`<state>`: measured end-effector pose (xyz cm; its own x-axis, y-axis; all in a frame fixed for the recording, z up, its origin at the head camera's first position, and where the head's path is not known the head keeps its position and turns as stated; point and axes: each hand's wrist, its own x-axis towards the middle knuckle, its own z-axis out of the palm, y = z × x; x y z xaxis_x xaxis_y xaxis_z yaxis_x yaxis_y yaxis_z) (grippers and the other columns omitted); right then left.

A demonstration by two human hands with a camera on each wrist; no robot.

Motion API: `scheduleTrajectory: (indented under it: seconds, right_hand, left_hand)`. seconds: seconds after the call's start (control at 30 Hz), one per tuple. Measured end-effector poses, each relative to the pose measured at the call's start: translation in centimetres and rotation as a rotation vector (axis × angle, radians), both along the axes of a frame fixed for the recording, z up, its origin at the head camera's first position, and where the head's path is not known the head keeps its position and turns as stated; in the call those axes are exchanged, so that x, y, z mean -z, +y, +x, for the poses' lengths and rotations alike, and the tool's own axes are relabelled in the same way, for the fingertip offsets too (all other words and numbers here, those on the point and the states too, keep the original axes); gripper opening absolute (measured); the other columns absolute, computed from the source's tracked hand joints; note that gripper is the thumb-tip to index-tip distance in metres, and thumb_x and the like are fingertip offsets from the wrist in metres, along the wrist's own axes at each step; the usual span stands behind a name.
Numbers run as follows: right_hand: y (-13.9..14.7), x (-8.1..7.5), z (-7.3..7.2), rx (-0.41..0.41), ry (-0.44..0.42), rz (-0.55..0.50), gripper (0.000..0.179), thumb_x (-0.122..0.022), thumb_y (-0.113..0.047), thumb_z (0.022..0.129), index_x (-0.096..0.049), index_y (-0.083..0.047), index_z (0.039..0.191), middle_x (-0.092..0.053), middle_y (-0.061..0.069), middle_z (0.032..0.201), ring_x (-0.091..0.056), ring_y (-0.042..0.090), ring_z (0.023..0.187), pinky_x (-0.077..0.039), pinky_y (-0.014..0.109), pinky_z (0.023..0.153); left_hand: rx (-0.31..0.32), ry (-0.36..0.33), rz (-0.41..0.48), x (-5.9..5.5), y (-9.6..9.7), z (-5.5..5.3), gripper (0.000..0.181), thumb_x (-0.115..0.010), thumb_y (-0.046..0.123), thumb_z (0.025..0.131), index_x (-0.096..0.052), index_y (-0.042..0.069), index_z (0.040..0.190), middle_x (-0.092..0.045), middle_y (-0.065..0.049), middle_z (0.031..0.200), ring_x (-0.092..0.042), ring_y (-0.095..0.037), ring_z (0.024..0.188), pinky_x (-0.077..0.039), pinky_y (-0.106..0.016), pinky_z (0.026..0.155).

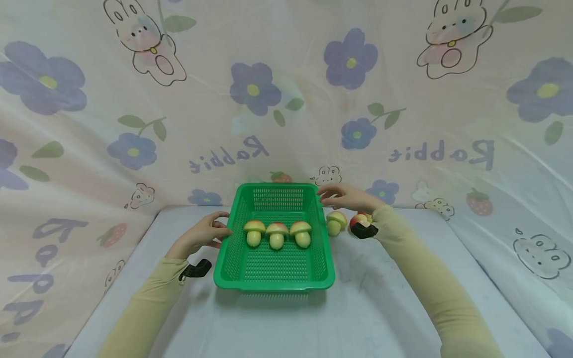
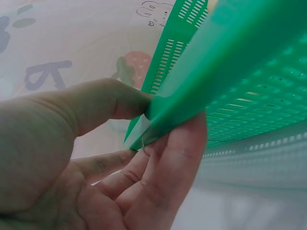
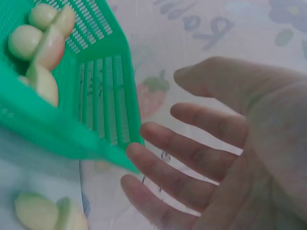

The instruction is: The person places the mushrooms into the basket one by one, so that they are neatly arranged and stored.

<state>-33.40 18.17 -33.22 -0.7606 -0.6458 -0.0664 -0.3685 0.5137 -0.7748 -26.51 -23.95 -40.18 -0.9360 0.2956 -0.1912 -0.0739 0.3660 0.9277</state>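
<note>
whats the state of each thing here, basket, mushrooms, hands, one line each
green basket: upright, holding three mushrooms
three mushrooms: in a row inside, caps toward the far side
loose mushroom: outside, right of the basket
red-and-yellow item: outside, partly hidden by the right wrist's black band
left hand: gripping the left rim
right hand: open, by the far right corner

Left arm [image 1: 139, 308] and right arm [image 1: 425, 268] reach forward. Left hand [image 1: 202, 234] pinches, thumb [image 2: 112, 98] opposing bent fingers [image 2: 178, 160]. Right hand [image 1: 344, 196] sits farther forward, fingers nearly straight and fanned, thumb apart.
</note>
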Motion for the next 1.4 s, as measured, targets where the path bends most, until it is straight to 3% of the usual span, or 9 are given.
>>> scheduleTrajectory:
  seconds: [0.27, 0.5, 0.93, 1.23, 1.4]
  right_hand:
    - [3.5, 1.2, 0.5, 0.079, 0.109, 0.015, 0.038, -0.053, -0.020, 0.100, -0.051, -0.002, 0.133, -0.055, 0.019, 0.127, -0.055, 0.037, 0.113, -0.049, 0.047, 0.088]
    - [6.1, 2.5, 0.9, 0.161, 0.086, 0.009, 0.038, -0.053, -0.021, 0.100, -0.051, -0.001, 0.132, -0.052, 0.023, 0.129, -0.052, 0.040, 0.116, -0.042, 0.059, 0.094]
    - [10.2, 5.6, 0.5, 0.202, 0.093, 0.036, 0.035, -0.053, -0.017, 0.100, -0.053, 0.003, 0.128, -0.056, 0.026, 0.123, -0.052, 0.041, 0.115, -0.042, 0.056, 0.095]
    - [11.5, 7.0, 0.2, 0.242, 0.081, 0.041, 0.042, -0.054, -0.024, 0.100, -0.051, 0.003, 0.132, -0.055, 0.022, 0.125, -0.049, 0.042, 0.117, -0.042, 0.057, 0.095]
    - [11.5, 7.9, 0.2, 0.242, 0.103, 0.013, 0.040, -0.055, -0.016, 0.099, -0.050, 0.006, 0.132, -0.054, 0.025, 0.125, -0.052, 0.043, 0.114, -0.044, 0.055, 0.094]
  left_hand:
    - [-0.014, -0.010, -0.008, 0.3, 0.0, -0.2, 0.063, -0.060, 0.010, 0.094, -0.027, 0.007, 0.148, -0.062, -0.017, 0.100, -0.064, -0.024, 0.078, -0.057, -0.039, 0.068]
    - [-0.012, 0.006, -0.032, 0.0, -0.1, 0.1, 0.066, -0.061, 0.013, 0.095, -0.024, 0.006, 0.149, -0.060, -0.017, 0.104, -0.062, -0.024, 0.080, -0.057, -0.038, 0.066]
    - [-0.014, -0.002, -0.034, 0.2, 0.0, -0.1, 0.065, -0.061, 0.013, 0.095, -0.024, 0.006, 0.149, -0.060, -0.017, 0.104, -0.062, -0.024, 0.081, -0.057, -0.038, 0.067]
    - [-0.011, 0.002, -0.030, 0.0, 0.0, 0.0, 0.065, -0.061, 0.013, 0.095, -0.024, 0.006, 0.149, -0.060, -0.018, 0.104, -0.062, -0.023, 0.080, -0.057, -0.038, 0.067]
    - [-0.007, 0.006, -0.028, 0.2, 0.0, -0.1, 0.065, -0.060, 0.012, 0.095, -0.024, 0.005, 0.149, -0.060, -0.017, 0.103, -0.062, -0.023, 0.080, -0.057, -0.038, 0.067]
